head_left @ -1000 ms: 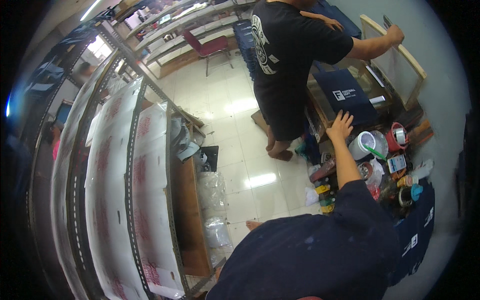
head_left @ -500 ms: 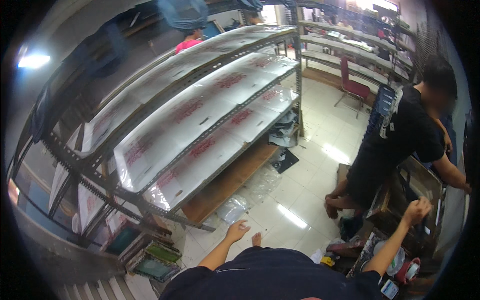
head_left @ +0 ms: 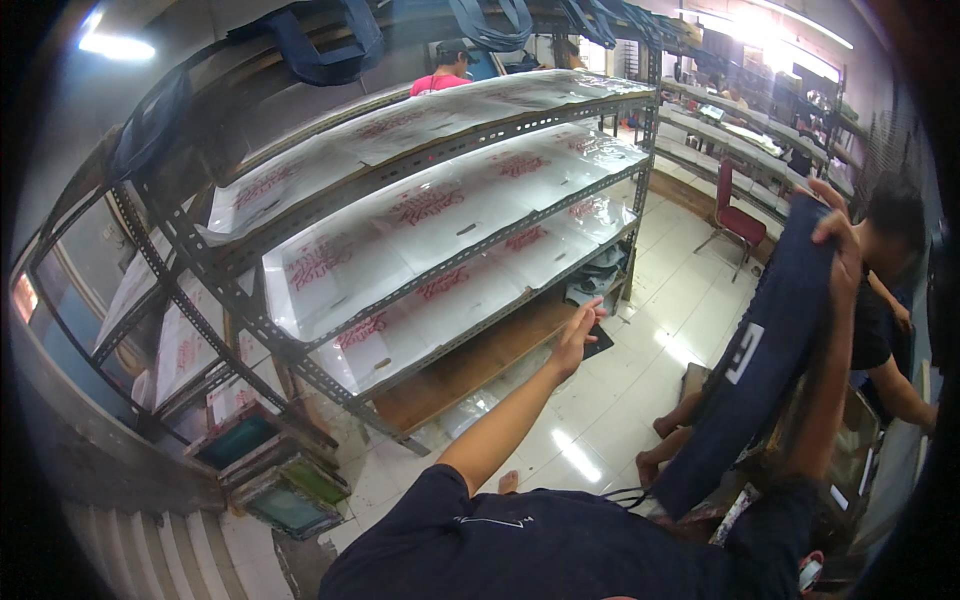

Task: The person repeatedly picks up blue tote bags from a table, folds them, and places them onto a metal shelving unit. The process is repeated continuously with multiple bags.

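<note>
Above pale tiles (head_left: 540,440), near shelving (head_left: 480,248), fingers (head_left: 829,226) hold navy cloth (head_left: 772,355).

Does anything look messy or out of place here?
Perhaps the clear plastic on the floor by the rack: it lies loose there, as if dropped rather than stored. I see no spill.

Matt cloth navy bag (head_left: 775,345) right, perforated dark metal rack (head_left: 330,199) left, glossy clear plastic (head_left: 430,215) over its white sheets (head_left: 385,240), brown wood board (head_left: 475,365) at its bottom, smooth glossy floor tiles (head_left: 600,400), matt cloth shirt (head_left: 560,550) near, metal-legged chair (head_left: 740,222) far
</note>
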`<state>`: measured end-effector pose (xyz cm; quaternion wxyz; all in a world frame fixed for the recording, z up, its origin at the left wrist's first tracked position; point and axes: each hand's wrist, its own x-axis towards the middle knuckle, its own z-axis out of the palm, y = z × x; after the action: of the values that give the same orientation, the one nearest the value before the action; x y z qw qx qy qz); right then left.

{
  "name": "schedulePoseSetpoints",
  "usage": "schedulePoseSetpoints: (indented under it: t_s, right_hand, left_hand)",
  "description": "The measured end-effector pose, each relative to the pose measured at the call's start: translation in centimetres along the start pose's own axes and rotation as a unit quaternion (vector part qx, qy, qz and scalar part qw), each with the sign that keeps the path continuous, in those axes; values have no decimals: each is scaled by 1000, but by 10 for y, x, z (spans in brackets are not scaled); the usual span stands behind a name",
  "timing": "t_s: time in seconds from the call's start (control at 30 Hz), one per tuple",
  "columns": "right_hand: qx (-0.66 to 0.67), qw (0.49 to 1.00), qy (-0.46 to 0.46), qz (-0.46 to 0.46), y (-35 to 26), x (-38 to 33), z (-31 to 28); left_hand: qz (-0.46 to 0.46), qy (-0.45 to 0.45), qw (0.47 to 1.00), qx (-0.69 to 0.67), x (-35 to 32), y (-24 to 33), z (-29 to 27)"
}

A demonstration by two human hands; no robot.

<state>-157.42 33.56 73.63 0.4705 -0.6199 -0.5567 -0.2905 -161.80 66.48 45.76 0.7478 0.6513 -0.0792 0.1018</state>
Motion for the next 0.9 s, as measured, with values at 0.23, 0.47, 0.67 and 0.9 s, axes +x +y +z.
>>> schedulePoseSetpoints:
  t_s: [0.23, 0.47, 0.67, 0.9]
  right_hand:
    - [226, 968, 110, -5, -7, 60, 63]
    - [272, 955, 120, 21, 3, 26, 23]
    - [416, 738, 366, 385, 31, -96, 46]
    - [597, 594, 258, 473, 8, -189, 178]
  left_hand:
    - [-24, -283, 923, -259, -25, 60, 32]
    - [2, -204, 923, -326, -50, 96, 33]
    - [1, -55, 995, -80, -17, 157, 34]
    - [51, -40, 975, 210, 50, 185, 31]
